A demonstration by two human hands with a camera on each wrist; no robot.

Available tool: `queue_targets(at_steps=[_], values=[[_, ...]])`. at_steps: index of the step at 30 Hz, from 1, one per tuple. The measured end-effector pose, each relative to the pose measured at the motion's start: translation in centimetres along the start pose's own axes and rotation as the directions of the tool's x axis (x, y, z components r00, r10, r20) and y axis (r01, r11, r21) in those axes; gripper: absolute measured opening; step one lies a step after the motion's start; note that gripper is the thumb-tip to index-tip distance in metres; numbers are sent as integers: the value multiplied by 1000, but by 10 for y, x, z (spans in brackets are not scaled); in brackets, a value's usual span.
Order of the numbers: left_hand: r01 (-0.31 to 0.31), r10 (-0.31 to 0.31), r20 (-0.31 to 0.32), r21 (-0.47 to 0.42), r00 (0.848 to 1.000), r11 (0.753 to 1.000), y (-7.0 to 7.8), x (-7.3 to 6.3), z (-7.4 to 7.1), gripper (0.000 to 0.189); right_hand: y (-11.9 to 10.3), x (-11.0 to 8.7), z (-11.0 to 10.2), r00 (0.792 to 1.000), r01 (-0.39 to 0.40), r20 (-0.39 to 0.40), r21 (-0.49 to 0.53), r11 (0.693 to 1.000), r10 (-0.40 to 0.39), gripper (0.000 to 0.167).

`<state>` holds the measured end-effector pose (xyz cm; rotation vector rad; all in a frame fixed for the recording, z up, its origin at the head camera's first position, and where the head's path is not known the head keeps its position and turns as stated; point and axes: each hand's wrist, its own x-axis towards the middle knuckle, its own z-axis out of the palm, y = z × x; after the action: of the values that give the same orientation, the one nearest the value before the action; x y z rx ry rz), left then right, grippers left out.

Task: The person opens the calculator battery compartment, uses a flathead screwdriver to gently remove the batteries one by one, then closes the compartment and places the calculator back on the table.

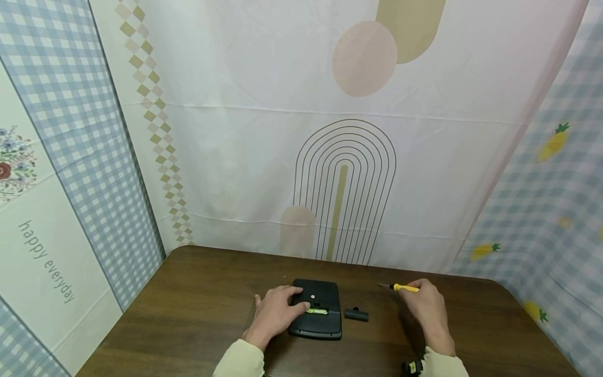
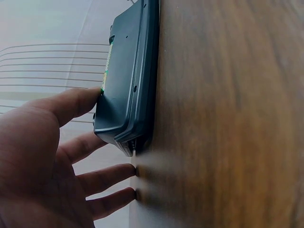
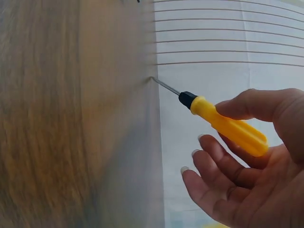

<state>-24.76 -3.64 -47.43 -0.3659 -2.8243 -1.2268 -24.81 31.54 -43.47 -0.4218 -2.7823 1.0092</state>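
Desk point(image 1: 198, 298) free from far left corner to left hand point(image 1: 278, 310). Device point(image 1: 327, 294) blocks middle, left hand on its left side. Slim strip between device and far edge; narrow gap between device and cover point(image 1: 356, 314). Wider lane from cover to right hand point(image 1: 427, 308); screwdriver point(image 1: 406, 288) juts across its far end. Room toward far right corner. Cloth point(image 1: 235, 157) walls off far edge.

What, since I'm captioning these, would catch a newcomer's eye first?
Probably the yellow screwdriver, pinched in the right hand, right of the black device. Next, that device's green battery, bare in its slot near the left hand's thumb. Behind the table, the big lined arch on the cloth.
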Motion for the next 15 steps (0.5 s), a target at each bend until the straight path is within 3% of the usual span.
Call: queue_targets(at_steps=[5,15], values=[[1,-1,-1,-1,1000,1000,0,0,0,47,-2,-1,2,997,8,-73,72,997,-3,43],[-1,1,-5,10,1000,1000,-1,1,1,47,-4,-4,10,989,51,-145,169,984,-26,44]])
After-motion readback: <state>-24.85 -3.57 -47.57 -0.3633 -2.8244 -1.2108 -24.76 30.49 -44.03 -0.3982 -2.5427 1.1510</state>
